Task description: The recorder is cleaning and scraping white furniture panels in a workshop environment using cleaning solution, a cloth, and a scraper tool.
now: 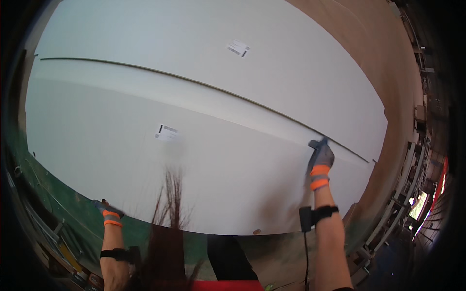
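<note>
Two large white panels lie spread in front of me, the far panel [272, 63] and the near panel [208, 160], with a thin dark edge line between them. My right hand [322, 154], in a grey glove with orange cuff bands, reaches over the near panel to the right end of that line. Its fingers are dark and smeared, and whether they hold anything is unclear. At the near panel's front left edge rests my left hand [110, 210], gloved alike, fingers apart along the edge. Each panel bears a label: a far label [238, 48] and a near label [166, 132].
A brown board surface [359, 39] extends beyond the panels at the upper right. Metal racking [395, 203] stands along the right side. Green floor [63, 186] shows at the lower left, beside stacked items. Dark strands of hair [170, 203] hang into view.
</note>
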Tool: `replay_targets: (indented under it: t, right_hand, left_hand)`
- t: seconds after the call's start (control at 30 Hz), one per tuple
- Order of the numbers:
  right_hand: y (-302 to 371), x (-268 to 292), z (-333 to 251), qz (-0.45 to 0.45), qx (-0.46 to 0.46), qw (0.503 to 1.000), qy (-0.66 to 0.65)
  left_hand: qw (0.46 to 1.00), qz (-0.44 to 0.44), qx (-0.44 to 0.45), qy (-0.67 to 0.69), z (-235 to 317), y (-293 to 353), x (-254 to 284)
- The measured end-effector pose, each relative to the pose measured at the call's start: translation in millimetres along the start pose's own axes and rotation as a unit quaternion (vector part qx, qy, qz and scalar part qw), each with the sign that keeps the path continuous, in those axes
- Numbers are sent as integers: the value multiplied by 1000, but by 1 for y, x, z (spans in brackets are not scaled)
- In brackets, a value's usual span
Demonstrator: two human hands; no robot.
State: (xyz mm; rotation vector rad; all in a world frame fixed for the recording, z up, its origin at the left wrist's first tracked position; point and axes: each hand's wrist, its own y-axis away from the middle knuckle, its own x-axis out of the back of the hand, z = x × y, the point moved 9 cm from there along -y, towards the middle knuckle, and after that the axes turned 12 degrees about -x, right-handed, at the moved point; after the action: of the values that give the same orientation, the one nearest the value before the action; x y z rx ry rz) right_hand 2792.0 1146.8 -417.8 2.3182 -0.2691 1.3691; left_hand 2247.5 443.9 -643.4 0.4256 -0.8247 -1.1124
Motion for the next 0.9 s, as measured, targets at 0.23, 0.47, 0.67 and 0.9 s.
replay_targets:
  t: [0.23, 0.47, 0.67, 0.9]
  right_hand:
    - [147, 65, 138, 23, 8, 998, -57]
    - [229, 15, 552, -21, -607, 726, -321]
    - [248, -62, 365, -36, -634, 732, -247]
    - [225, -50, 373, -15, -639, 733, -234]
  left_hand:
    - [976, -154, 79, 132, 43, 15, -6]
    - [981, -177, 75, -14, -71, -14, -42]
    - [985, -167, -23, -48, 48, -61, -11]
    - [979, -189, -28, -70, 46, -63, -25]
